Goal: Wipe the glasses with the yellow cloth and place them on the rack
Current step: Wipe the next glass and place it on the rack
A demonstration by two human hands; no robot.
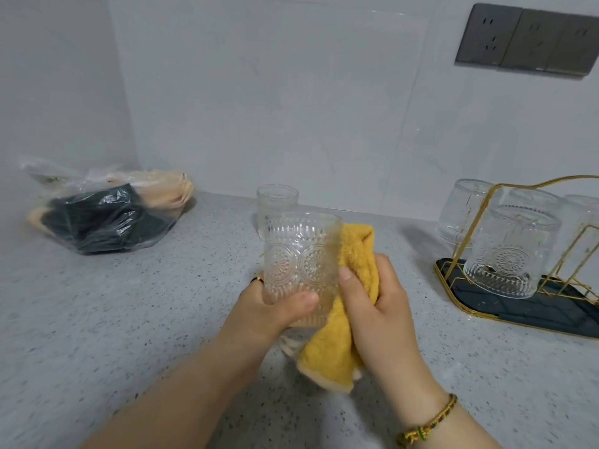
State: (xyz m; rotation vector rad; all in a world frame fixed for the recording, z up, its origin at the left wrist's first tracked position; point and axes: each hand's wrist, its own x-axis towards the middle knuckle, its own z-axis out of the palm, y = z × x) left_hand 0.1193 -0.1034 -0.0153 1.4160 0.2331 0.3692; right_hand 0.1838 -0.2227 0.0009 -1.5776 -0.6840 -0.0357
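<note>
Embossed glass (299, 264) held upright over the counter (162, 319), mid-frame: left hand (275, 306) wrapped round its base, right hand (372, 306) pinching yellow cloth (353, 254) vs its right side. Gold wire rack (518, 251) lies to the right; right hand nearer.

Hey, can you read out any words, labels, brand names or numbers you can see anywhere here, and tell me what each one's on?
None can be read.
Plastic bag: a small greenish mark near its top, too blurred to read.
Wall sockets: only slots, no lettering.
Glasses, yellow cloth, rack: pattern only, no text.
</note>
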